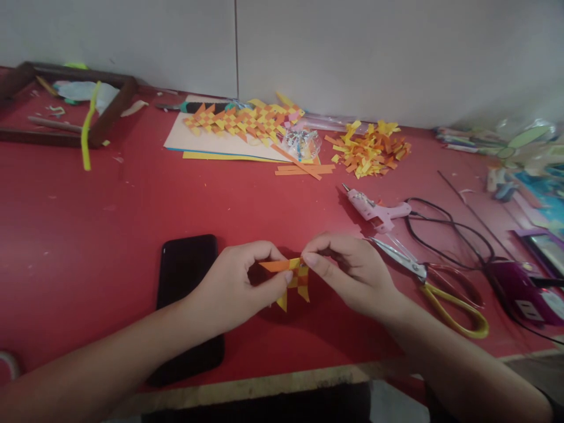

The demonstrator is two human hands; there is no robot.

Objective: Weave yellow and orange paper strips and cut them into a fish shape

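A small woven piece of orange and yellow paper strips (294,279) is held just above the red table (132,205), near its front edge. My left hand (238,288) pinches its left side between thumb and fingers. My right hand (352,270) pinches its upper right corner. Pointed strip ends stick out to the left and downward from the weave.
A black phone (185,276) lies under my left wrist. Scissors with yellow handles (436,288) and a pink glue gun (374,208) lie to the right, with black cables and a purple device (520,291). At the back are a longer woven strip (242,120), loose paper pieces (370,150) and a wooden frame (61,103).
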